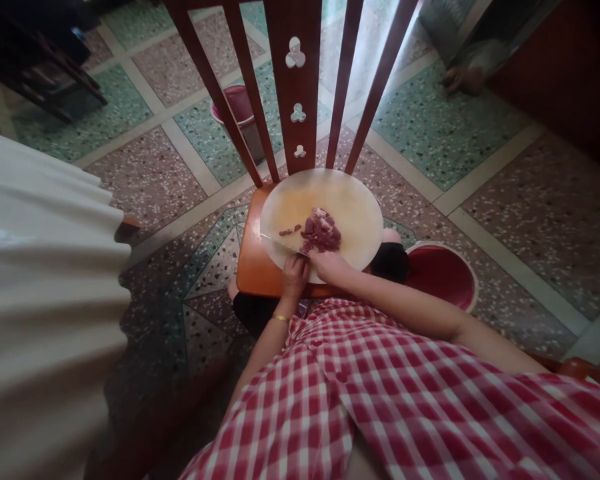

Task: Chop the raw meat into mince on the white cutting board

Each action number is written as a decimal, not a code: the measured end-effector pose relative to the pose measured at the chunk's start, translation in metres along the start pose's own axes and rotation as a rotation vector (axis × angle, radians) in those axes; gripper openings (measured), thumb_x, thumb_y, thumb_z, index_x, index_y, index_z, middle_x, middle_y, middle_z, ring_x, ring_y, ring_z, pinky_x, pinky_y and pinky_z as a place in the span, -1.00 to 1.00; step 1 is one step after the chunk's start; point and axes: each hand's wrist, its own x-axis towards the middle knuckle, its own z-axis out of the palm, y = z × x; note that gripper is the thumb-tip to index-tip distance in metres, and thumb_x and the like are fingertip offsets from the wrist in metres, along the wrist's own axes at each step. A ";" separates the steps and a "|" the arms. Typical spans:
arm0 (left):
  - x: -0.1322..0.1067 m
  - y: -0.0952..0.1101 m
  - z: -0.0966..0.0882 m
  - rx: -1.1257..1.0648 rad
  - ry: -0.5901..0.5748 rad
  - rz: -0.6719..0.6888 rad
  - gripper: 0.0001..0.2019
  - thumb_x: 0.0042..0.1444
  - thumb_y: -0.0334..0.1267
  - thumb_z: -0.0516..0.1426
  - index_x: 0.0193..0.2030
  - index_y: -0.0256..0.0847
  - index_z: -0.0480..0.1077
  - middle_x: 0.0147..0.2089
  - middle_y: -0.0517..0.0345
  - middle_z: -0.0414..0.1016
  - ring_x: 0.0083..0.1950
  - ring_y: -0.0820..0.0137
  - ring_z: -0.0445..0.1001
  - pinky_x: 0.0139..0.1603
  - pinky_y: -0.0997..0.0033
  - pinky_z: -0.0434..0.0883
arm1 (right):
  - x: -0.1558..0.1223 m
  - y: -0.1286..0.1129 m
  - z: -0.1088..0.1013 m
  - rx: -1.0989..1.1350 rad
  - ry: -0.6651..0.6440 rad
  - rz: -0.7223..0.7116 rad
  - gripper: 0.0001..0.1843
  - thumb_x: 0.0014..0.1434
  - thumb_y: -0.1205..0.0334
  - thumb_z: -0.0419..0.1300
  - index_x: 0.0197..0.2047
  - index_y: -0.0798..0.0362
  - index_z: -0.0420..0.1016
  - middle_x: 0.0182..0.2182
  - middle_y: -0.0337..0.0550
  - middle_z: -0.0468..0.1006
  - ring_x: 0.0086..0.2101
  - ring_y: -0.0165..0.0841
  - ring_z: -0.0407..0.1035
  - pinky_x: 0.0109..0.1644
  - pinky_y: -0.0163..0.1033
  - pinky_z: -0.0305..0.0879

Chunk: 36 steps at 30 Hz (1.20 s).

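A round pale cutting board (350, 200) lies on the orange seat of a wooden chair (253, 267). A pile of raw red meat pieces (321, 231) sits near the board's front edge, with a few small bits (289, 231) to its left. My left hand (295, 275), a gold bangle on its wrist, is closed around the handle of a knife (280, 243) whose blade points left across the board. My right hand (330, 263) rests on the near side of the meat pile with curled fingers holding it.
The chair's slatted back (296, 80) rises beyond the board. A red basin (443, 277) stands on the tiled floor to the right, a pink bucket (240, 107) behind the chair. White pleated cloth (40, 280) fills the left. Another person's foot (461, 79) shows at the top right.
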 end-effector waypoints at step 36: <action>0.003 0.006 -0.006 0.034 -0.023 0.037 -0.85 0.13 -0.31 0.01 -0.25 -0.24 0.38 -0.21 -0.02 0.41 -0.10 0.31 0.34 -0.09 0.27 0.35 | -0.039 0.029 0.004 0.009 -0.065 0.101 -0.68 0.23 0.28 -0.16 0.01 0.14 0.22 -0.29 0.08 0.52 -0.28 -0.18 0.44 -0.25 -0.18 0.29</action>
